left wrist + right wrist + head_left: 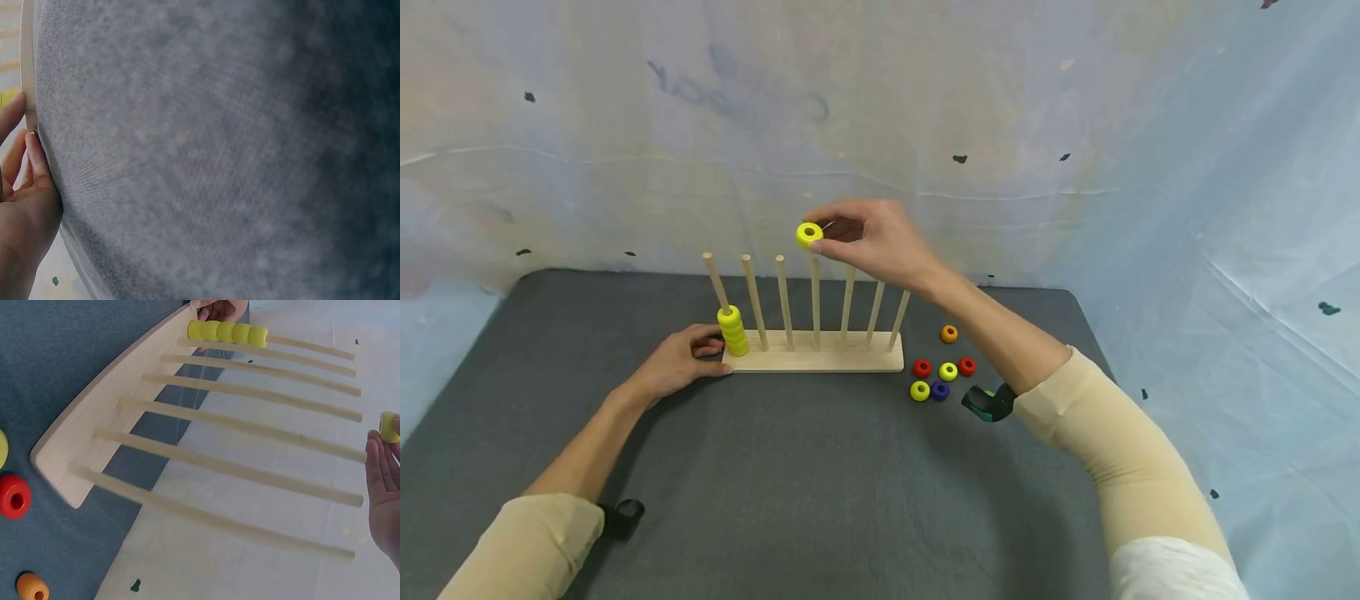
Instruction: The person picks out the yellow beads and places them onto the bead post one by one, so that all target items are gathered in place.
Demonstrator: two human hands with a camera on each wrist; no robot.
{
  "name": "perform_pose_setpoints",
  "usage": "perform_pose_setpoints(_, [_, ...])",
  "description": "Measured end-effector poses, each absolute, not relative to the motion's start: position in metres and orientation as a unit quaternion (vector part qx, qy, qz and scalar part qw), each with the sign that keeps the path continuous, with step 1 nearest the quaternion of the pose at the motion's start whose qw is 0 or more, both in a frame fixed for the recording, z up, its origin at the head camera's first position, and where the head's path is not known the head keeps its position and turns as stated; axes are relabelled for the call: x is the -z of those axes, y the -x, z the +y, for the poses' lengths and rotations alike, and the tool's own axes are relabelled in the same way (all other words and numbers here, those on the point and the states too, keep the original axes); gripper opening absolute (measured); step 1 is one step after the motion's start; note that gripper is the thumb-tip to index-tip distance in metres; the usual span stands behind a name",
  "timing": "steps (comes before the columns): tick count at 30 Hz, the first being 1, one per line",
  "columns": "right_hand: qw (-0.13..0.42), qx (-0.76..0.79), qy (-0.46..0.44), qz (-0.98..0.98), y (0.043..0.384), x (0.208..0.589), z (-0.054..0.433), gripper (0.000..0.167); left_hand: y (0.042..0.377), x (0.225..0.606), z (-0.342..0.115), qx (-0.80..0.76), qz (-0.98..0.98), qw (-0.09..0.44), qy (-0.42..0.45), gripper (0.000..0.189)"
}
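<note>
A pale wooden peg rack (831,361) stands on the dark table, with several upright pegs in a row along its base. Several yellow beads (735,335) are stacked on the leftmost peg. My left hand (672,364) grips the left end of the base, beside that stack, its thumb at the front edge. Above the peg tops, my right hand (880,242) pinches a yellow bead (806,242) between thumb and fingertips, hole facing up. In the right wrist view, this held bead (389,428) is past the tips of the pegs.
Loose beads lie right of the rack: an orange bead (949,333), a purple bead (940,391), red beads (922,368) and yellow ones (920,392). Dark straps (988,404) hang at both forearms. A pale sheet (880,125) rises behind the table (820,483).
</note>
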State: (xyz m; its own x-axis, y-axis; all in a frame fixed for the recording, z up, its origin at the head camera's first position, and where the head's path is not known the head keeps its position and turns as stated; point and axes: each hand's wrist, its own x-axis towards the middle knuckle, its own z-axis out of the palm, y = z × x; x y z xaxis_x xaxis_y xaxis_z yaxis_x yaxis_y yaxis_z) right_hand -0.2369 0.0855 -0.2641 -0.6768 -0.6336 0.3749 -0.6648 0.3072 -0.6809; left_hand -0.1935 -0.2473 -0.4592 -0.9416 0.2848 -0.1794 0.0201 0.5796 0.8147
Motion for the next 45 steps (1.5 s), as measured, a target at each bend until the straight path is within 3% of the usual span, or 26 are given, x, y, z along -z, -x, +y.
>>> perform_pose_setpoints(20, [-0.010,-0.421,-0.428,-0.800,0.240,0.260,0.040,0.035,0.195,0.460,-0.248,-0.456,0.872,0.153,-0.094,0.080])
perform_pose_setpoints(29, [-0.064,-0.422,-0.414,-0.804,0.239,0.255,0.010,0.037,0.187,0.457,-0.258,-0.453,0.874,0.153,-0.084,0.080])
perform_pose_setpoints(45, [-0.079,-0.431,-0.422,-0.794,0.241,0.259,-0.013,0.036,0.189,0.457,-0.259,-0.457,0.871,0.164,-0.076,0.081])
